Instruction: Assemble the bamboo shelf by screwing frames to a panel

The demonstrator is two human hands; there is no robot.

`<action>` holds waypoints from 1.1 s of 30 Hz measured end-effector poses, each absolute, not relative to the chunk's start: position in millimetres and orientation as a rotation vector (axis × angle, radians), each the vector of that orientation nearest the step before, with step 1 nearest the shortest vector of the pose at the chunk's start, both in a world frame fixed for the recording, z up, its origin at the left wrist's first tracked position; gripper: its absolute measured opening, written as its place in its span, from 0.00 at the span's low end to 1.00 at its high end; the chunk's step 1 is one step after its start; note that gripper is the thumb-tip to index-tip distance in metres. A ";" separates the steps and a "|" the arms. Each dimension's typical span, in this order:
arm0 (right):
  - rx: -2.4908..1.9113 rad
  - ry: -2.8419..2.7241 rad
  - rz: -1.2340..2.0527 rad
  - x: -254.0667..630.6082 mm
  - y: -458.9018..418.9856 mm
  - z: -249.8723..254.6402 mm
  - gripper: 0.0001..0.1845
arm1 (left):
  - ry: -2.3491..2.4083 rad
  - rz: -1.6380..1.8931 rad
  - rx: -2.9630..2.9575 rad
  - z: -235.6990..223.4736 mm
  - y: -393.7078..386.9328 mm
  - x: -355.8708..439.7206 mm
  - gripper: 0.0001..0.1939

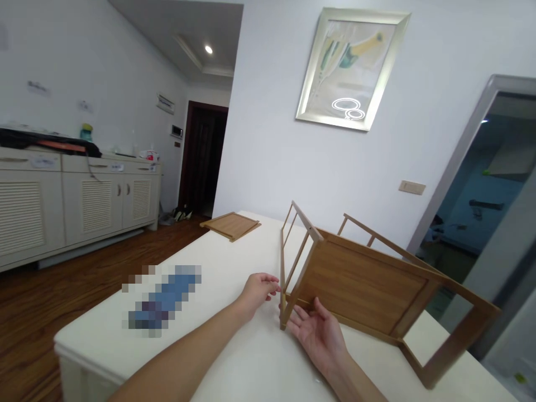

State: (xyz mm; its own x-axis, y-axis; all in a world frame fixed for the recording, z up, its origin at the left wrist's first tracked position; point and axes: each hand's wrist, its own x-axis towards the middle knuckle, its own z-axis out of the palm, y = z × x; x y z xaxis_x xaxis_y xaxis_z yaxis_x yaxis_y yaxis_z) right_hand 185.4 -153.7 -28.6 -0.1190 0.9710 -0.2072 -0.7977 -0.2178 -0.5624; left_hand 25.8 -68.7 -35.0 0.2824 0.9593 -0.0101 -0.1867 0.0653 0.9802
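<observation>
A wooden rack-like frame (363, 285) stands tilted on the white table, with a solid brown panel and slatted end pieces. My left hand (258, 291) is just left of its near lower corner. Thumb and fingertips are drawn together there; whatever may be between them is too small to make out. On the other side of that corner, my right hand (319, 336) lies palm up with its fingers stretched out. Its fingertips reach behind the wooden upright (286, 312), partly hidden by it, and the thumb lies in front of the panel.
Flat wooden panels (231, 224) lie at the far left of the white table (218, 262). A pixelated blue patch (163, 301) covers something near the table's left edge. White cabinets (100, 195) line the left wall, and a framed picture (352, 67) hangs ahead.
</observation>
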 end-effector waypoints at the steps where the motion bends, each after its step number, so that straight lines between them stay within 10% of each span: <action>1: -0.636 -0.366 1.693 185.9 -153.3 -28.9 0.18 | 0.884 1.049 1.163 -35.0 -68.5 25.5 0.12; 33: -0.661 -0.383 1.686 185.3 -151.7 -26.8 0.15 | 0.719 0.759 1.018 -44.3 -70.1 21.1 0.16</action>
State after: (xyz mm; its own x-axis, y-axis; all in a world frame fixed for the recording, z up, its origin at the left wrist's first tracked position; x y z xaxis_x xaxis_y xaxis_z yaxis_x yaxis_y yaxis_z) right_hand 185.3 -151.7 -26.8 -0.1137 0.9696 -0.2165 -0.7808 -0.2219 -0.5841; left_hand 21.1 -70.1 -44.3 0.5441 0.8223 -0.1668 -0.2115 0.3268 0.9211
